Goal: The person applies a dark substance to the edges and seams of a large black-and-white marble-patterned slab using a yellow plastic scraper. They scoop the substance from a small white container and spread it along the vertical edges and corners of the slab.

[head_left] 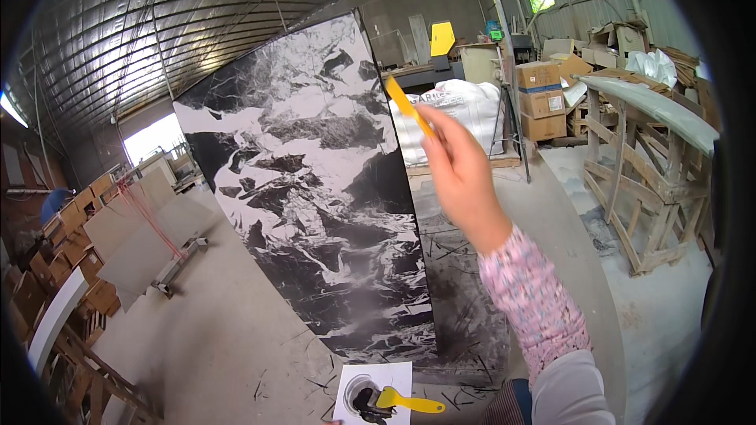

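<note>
My right hand is raised and closed round the handle of a yellow scraper. The scraper's blade is at the upper right edge of a tall black-and-white marble-patterned slab; I cannot tell if it touches. Below the slab, a white board carries a smear of black paste. A second yellow scraper lies on that board with its blade in the paste. Only a fingertip of my left hand shows, at the board's lower left edge; the other fingers are out of sight.
White bulk bags sit on a pallet behind the slab. Stacked cartons and a wooden stand are at the right. Grey panels on a rack lean at the left, and dark strips litter the floor.
</note>
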The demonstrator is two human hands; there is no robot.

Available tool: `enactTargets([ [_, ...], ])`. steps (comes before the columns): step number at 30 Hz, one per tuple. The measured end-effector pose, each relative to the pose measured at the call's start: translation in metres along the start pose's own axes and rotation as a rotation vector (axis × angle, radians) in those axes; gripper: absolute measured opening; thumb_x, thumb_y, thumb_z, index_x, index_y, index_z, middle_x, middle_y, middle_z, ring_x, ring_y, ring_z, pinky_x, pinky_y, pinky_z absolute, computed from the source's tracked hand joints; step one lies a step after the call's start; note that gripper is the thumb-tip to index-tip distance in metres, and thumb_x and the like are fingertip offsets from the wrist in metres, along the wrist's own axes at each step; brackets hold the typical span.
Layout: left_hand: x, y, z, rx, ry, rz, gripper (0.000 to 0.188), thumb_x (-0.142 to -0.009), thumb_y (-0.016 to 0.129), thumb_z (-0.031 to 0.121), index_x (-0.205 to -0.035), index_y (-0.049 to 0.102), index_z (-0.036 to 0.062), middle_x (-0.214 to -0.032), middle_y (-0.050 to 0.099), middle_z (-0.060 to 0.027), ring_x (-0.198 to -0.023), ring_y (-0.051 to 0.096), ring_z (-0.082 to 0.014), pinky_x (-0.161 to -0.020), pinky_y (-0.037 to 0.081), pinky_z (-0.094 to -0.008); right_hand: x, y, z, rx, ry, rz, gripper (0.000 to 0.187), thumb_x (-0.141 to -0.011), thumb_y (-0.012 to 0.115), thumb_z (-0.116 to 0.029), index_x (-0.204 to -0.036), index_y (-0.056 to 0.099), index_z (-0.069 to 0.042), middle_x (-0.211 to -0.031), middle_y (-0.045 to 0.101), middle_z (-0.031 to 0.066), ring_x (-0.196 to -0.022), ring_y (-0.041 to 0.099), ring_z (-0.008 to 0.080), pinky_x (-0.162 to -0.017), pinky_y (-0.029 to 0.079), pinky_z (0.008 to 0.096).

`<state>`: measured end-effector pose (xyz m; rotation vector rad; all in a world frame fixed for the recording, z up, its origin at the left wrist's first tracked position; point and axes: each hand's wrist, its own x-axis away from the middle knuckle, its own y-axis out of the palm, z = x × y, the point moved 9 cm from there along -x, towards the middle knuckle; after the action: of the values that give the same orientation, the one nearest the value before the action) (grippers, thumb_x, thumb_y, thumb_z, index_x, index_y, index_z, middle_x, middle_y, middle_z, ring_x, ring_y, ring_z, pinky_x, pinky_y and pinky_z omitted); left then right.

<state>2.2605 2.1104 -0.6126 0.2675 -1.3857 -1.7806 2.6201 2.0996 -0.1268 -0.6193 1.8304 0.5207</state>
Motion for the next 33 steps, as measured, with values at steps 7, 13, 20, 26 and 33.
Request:
enactTargets([
  [7, 0.009, 0.009, 0.009, 0.043, 0.012, -0.112, 0.033, -0.078, 0.067, 0.014, -0.109, 0.068, 0.0028, -0.116, 0.071, -0.0077, -0.112, 0.064, -0.0256, -0.102, 0.048, -0.0456, -0.075, 0.019, -0.003, 0.062, -0.073, 0.081, 0.033, -0.098, 0.052, -0.010, -0.130, 0.057, -0.001, -0.109, 0.064, 0.0221, -0.100, 0.063, 0.0352, -0.089, 0.049, 0.0394],
  [13, 0.020, 0.020, 0.015, 0.084, 0.080, -0.096, 0.028, -0.078, 0.066, 0.011, -0.106, 0.069, 0.0041, -0.114, 0.072, -0.0089, -0.110, 0.065, -0.0238, -0.102, 0.049, -0.0456, -0.073, 0.022, -0.006, 0.052, -0.055, 0.068, 0.033, -0.098, 0.051, -0.010, -0.130, 0.057, -0.001, -0.112, 0.063, 0.0229, -0.103, 0.063, 0.0359, -0.091, 0.049, 0.0394],
  [20, 0.024, 0.023, 0.018, 0.092, 0.108, -0.046, 0.023, -0.079, 0.065, 0.008, -0.101, 0.069, 0.0049, -0.112, 0.072, -0.0083, -0.108, 0.065, -0.0219, -0.100, 0.050, -0.0458, -0.046, 0.034, 0.015, 0.010, -0.018, 0.035, 0.036, -0.097, 0.051, -0.007, -0.131, 0.057, -0.001, -0.109, 0.064, 0.0228, -0.100, 0.063, 0.0357, -0.089, 0.049, 0.0392],
  [26, 0.026, 0.032, 0.015, 0.108, 0.112, -0.088, 0.023, -0.080, 0.065, 0.007, -0.102, 0.069, 0.0057, -0.112, 0.072, -0.0069, -0.107, 0.065, -0.0212, -0.100, 0.050, -0.0460, -0.004, 0.024, 0.018, 0.079, 0.037, -0.011, 0.036, -0.096, 0.052, -0.005, -0.131, 0.058, -0.002, -0.101, 0.064, 0.0207, -0.092, 0.063, 0.0336, -0.083, 0.050, 0.0391],
  [33, 0.024, 0.027, 0.015, 0.084, 0.095, -0.090, 0.026, -0.081, 0.065, 0.009, -0.106, 0.068, 0.0052, -0.114, 0.072, -0.0068, -0.107, 0.065, -0.0216, -0.099, 0.051, -0.0454, -0.034, 0.014, -0.008, 0.087, -0.080, 0.055, 0.032, -0.095, 0.054, -0.005, -0.127, 0.060, -0.001, -0.098, 0.063, 0.0193, -0.088, 0.062, 0.0320, -0.080, 0.050, 0.0382],
])
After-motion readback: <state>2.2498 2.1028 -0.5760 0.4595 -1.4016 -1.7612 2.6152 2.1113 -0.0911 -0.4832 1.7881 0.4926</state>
